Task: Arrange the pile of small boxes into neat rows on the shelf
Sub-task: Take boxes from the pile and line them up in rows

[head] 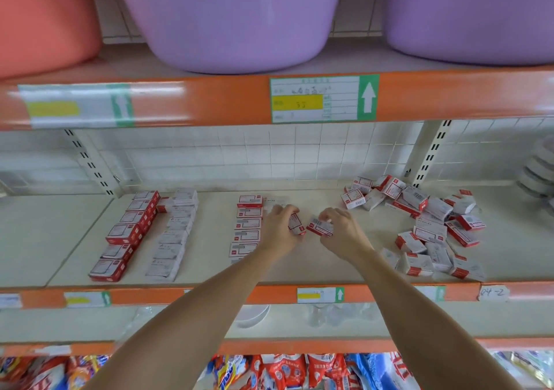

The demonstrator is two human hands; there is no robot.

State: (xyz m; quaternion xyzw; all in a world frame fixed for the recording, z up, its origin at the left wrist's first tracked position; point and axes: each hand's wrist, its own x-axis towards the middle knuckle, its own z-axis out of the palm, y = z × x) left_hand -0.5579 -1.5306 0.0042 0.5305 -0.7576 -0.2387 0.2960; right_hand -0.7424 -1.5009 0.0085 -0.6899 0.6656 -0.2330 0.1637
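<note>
Shelf (299,269) inspected, mid-task. Left hand (280,229) clasping 1 small box (296,224), tilted on edge just right of the third row (247,229); judged ready to start the neighbouring row. Right hand (340,230) pinching a second box (320,227), held flat, label up, seemingly to match row orientation. 2 finished rows (144,233) well left of the third row. Loose pile (431,224) far right of it, jumbled. Boxes rectangular, thin card, red-and-white print, glossy.
</note>
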